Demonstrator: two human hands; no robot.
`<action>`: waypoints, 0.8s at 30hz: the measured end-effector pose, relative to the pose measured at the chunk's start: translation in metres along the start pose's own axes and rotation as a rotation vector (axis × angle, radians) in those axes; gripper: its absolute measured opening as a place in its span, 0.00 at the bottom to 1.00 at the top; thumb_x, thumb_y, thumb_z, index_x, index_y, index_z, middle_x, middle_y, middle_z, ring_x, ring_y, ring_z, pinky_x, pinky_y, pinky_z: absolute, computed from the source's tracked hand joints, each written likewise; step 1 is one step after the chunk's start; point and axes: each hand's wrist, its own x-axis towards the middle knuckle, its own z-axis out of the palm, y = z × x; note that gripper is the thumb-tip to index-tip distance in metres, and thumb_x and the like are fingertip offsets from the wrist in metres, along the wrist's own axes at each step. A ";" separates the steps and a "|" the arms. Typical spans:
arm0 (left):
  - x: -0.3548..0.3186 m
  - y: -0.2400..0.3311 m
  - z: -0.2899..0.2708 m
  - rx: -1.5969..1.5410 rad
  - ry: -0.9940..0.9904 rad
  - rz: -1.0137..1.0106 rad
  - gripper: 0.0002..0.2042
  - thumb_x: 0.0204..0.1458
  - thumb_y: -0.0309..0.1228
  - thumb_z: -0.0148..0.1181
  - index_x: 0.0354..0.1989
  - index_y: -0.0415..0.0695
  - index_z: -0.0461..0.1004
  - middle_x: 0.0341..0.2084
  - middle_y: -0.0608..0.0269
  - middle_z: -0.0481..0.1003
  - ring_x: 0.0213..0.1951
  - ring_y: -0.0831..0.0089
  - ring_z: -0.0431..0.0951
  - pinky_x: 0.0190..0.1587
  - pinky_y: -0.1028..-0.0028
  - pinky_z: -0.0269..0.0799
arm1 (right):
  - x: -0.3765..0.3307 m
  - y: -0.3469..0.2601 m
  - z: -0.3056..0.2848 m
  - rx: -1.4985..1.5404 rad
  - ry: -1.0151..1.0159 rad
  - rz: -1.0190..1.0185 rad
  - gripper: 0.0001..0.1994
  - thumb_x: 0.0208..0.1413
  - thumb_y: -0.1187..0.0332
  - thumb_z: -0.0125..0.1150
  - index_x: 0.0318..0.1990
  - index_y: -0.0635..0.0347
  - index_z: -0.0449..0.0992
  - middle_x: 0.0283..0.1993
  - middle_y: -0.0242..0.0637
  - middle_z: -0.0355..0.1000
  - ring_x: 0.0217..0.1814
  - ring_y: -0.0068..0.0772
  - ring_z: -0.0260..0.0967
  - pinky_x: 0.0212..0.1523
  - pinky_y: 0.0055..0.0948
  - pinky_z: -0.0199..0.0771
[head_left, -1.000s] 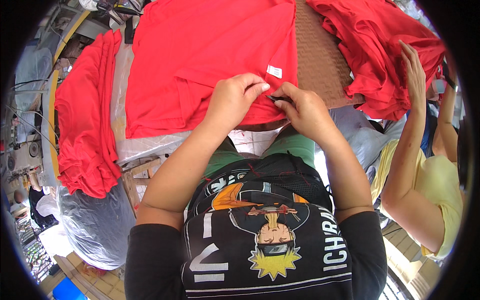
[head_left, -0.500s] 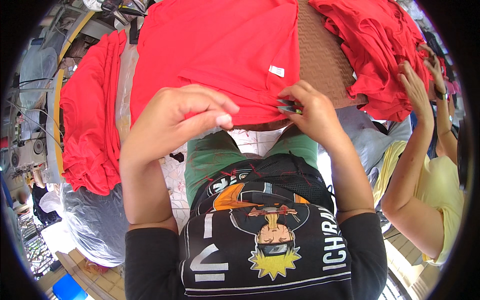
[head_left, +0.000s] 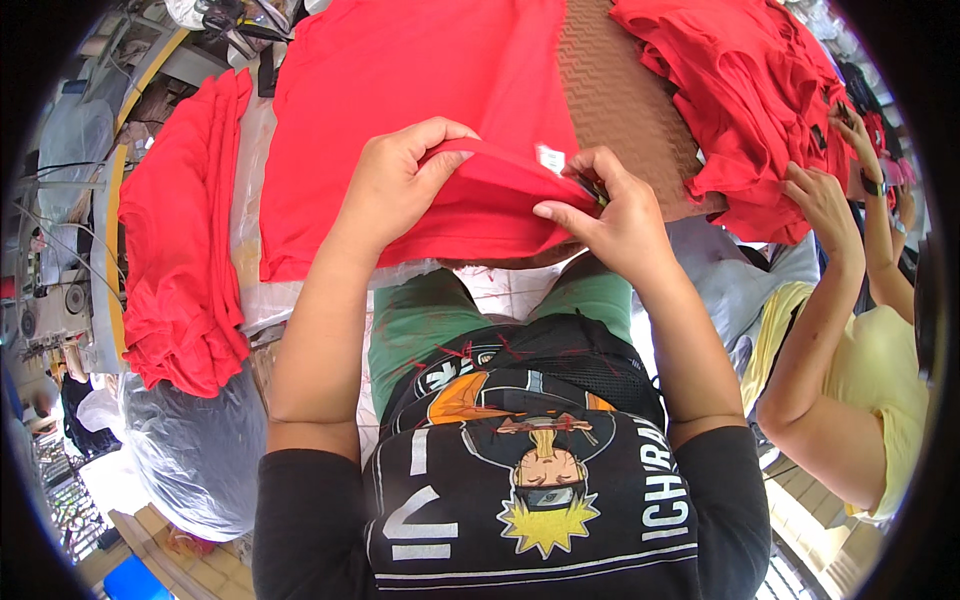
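A red shirt [head_left: 420, 80] lies spread in front of me, with a white label [head_left: 550, 158] near its right edge. My left hand [head_left: 405, 180] pinches its near hem between thumb and fingers and holds that edge lifted, so the cloth arches between my hands. My right hand [head_left: 615, 210] is at the hem's right end, curled around small thread snips [head_left: 596, 190], mostly hidden by the fingers. Its thumb is against the cloth's edge, just below the label.
A brown textured table surface [head_left: 630, 100] shows right of the shirt. Folded red garments [head_left: 185, 240] are stacked at the left; a loose red pile [head_left: 745, 100] lies at the right. Beside it, a person in yellow [head_left: 850, 400] has hands at that pile. A plastic-wrapped bundle [head_left: 190, 450] stands lower left.
My left hand has moved up and right and taken hold of the hem, which is now raised. The snips' blades, pointing left before, are now mostly covered by my right hand.
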 end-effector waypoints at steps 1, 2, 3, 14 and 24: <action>-0.002 0.005 -0.003 0.036 0.017 -0.020 0.07 0.58 0.30 0.58 0.36 0.38 0.77 0.28 0.69 0.76 0.35 0.83 0.72 0.43 0.77 0.68 | 0.001 0.000 0.001 -0.072 0.006 0.053 0.13 0.51 0.68 0.67 0.42 0.58 0.72 0.34 0.43 0.76 0.35 0.39 0.75 0.38 0.36 0.74; -0.004 0.011 -0.007 0.070 0.036 -0.038 0.08 0.58 0.31 0.58 0.35 0.37 0.77 0.26 0.71 0.74 0.33 0.85 0.70 0.40 0.80 0.67 | 0.002 0.000 0.001 -0.146 0.011 0.104 0.13 0.51 0.67 0.68 0.42 0.59 0.72 0.34 0.43 0.76 0.36 0.38 0.75 0.39 0.36 0.74; -0.005 0.013 -0.010 0.104 0.053 -0.055 0.10 0.59 0.32 0.57 0.35 0.37 0.76 0.24 0.74 0.72 0.31 0.87 0.68 0.37 0.82 0.66 | 0.002 0.005 0.002 -0.126 0.082 0.057 0.12 0.53 0.69 0.66 0.42 0.62 0.73 0.34 0.37 0.76 0.37 0.29 0.74 0.40 0.31 0.73; -0.012 -0.035 0.018 0.445 0.172 0.112 0.11 0.51 0.33 0.64 0.40 0.41 0.78 0.36 0.57 0.77 0.38 0.58 0.78 0.42 0.66 0.73 | -0.002 0.038 -0.005 0.172 -0.159 0.474 0.12 0.56 0.61 0.65 0.31 0.62 0.79 0.20 0.25 0.68 0.24 0.14 0.61 0.25 0.23 0.64; -0.030 -0.027 0.078 0.332 0.170 0.177 0.17 0.45 0.30 0.69 0.44 0.40 0.79 0.42 0.56 0.77 0.43 0.65 0.78 0.44 0.71 0.75 | -0.001 0.038 -0.002 0.101 -0.152 0.417 0.14 0.54 0.61 0.65 0.30 0.65 0.79 0.18 0.31 0.68 0.21 0.18 0.61 0.22 0.27 0.65</action>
